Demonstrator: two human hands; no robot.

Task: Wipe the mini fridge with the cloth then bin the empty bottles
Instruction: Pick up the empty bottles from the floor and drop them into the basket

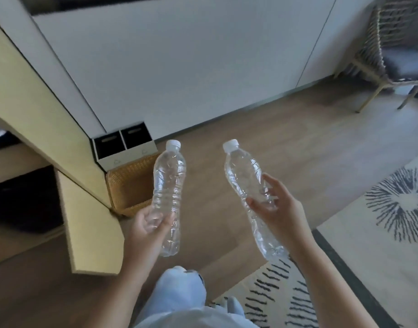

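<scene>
I hold two empty clear plastic bottles with white caps above the wooden floor. My left hand [151,224] grips the lower part of the left bottle [169,183], which stands nearly upright. My right hand [277,209] holds the right bottle [244,178] around its middle, tilted with its cap toward the upper left. A two-compartment bin [125,147] with black openings and recycling marks on its pale rim sits on the floor against the wall, just beyond and left of the left bottle. No fridge or cloth is in view.
A woven basket [130,183] stands right below the bin. A pale wooden desk or cabinet [49,129] fills the left side. A patterned rug [380,221] lies at the right, and a wicker chair [397,43] stands at the far right.
</scene>
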